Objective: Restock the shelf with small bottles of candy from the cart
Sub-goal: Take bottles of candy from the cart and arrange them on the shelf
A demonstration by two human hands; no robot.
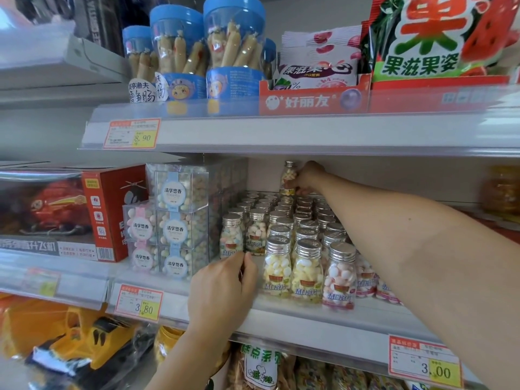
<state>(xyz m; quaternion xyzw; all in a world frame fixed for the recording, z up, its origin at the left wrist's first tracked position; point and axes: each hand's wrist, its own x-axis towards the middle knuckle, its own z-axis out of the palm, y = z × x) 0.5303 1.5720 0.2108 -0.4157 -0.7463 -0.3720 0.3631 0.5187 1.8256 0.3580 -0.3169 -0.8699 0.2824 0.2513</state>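
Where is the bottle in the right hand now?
Head view, centre: the right hand holds the bottle above the rear bottle rows, just under the upper shelf.

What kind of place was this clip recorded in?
Most likely a shop or supermarket aisle: price tags on the shelf edges, rows of identical candy bottles, and packaged snack bags on the shelf above.

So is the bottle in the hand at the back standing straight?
Nearly upright: the bottle has its cap on top, held by the right hand above the shelved bottles.
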